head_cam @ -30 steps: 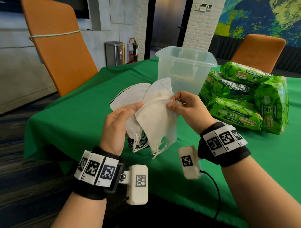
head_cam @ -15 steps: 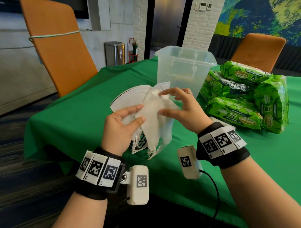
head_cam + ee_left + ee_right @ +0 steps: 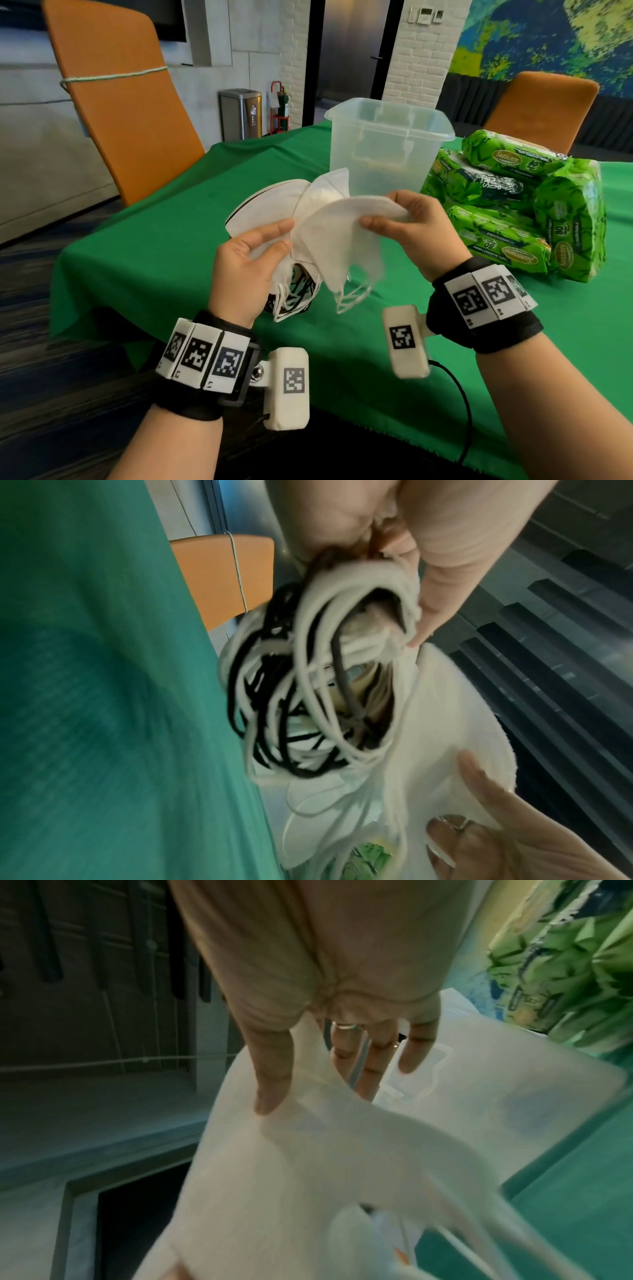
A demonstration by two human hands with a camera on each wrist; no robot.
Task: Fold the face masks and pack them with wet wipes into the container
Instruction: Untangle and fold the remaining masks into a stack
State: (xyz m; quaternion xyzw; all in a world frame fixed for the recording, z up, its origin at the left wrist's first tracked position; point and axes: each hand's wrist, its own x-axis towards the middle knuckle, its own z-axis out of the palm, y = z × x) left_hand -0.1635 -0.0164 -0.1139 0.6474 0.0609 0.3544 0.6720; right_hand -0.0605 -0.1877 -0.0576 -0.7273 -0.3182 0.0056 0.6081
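While left hand (image 3: 245, 270) grips stacked masks (image 3: 270, 212) | right hand (image 3: 416, 233) pinches one soft white mask (image 3: 342, 240) — curved, folded

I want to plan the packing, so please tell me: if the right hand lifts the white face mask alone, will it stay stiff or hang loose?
The face mask will probably hang loose: it bends between the right hand and left hand. Its ear loops dangle, so they may snag. It looks light, pinched by fingertips only.
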